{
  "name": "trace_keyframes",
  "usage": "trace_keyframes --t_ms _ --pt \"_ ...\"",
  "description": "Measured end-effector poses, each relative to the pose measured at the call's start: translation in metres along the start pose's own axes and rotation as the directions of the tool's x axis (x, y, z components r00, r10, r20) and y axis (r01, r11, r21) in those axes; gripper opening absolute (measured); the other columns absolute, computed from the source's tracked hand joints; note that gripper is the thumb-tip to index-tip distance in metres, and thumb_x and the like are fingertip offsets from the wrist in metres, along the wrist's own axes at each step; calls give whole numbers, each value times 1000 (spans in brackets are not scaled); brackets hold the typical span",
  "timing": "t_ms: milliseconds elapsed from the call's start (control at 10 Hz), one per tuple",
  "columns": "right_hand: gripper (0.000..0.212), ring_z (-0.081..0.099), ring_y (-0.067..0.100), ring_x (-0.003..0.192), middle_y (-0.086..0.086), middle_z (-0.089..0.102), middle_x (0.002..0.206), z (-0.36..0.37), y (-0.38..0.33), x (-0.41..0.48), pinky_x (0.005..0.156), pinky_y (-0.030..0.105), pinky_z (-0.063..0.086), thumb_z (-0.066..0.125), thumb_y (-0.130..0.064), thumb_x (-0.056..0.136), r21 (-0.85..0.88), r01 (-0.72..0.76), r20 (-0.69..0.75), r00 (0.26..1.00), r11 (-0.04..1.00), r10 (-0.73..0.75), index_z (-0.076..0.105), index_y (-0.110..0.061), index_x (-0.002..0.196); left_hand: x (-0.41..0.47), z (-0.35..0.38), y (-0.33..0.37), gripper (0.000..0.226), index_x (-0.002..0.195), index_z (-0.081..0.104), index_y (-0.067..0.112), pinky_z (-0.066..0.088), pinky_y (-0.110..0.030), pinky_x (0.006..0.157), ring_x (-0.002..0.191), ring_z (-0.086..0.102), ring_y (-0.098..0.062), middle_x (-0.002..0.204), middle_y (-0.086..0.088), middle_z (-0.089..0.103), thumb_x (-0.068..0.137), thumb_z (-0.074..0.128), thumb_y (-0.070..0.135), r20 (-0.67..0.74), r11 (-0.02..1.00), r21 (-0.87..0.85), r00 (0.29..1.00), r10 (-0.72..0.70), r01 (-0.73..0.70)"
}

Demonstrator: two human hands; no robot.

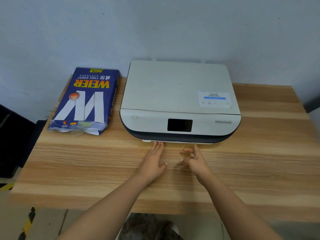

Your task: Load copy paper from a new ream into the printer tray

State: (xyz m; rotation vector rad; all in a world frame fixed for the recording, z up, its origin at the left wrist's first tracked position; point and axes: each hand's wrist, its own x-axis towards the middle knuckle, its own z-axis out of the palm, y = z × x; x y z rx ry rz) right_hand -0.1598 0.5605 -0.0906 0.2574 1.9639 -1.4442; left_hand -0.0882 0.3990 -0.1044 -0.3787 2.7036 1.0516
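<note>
A white printer with a dark front band and a small black screen sits at the back of the wooden table. Its tray shows only as a thin white edge under the front. A blue ream of copy paper lies to the printer's left, its near end torn open. My left hand lies flat with its fingertips at the tray edge. My right hand hovers beside it, fingers spread, index tip near the tray edge. Both hands hold nothing.
A pale wall stands right behind the printer and the ream. Dark objects sit off the table's left edge. The floor below shows yellow-black tape. Bare wood stretches in front of the printer and to its right.
</note>
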Motion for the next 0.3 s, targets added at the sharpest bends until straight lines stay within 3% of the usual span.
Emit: trace_keyframes --t_ms 100,200,300 --pt "92 63 13 84 0 50 130 -2 2 3 65 23 50 58 8 84 17 -2 19 1000 1000 1 1 -18 152 1 -1 6 80 152 7 16 3 -22 116 148 -3 -10 161 2 5 91 58 29 -4 1000 -2 1000 4 -4" --pt "92 64 25 103 -4 51 130 -7 5 4 75 26 52 63 2 84 -45 -10 32 999 999 12 5 -21 152 1 -4 8 80 152 7 17 5 -25 118 148 -3 -10 161 2 5 91 57 32 16 1000 -16 1000 -5 5" --pt "89 55 15 107 -3 51 132 -10 -2 -1 71 20 49 64 0 84 -114 -8 19 1000 993 10 9 -18 152 -1 -10 12 79 152 10 16 6 -25 118 148 1 -11 161 1 8 91 58 34 21 999 -50 1000 -5 6"
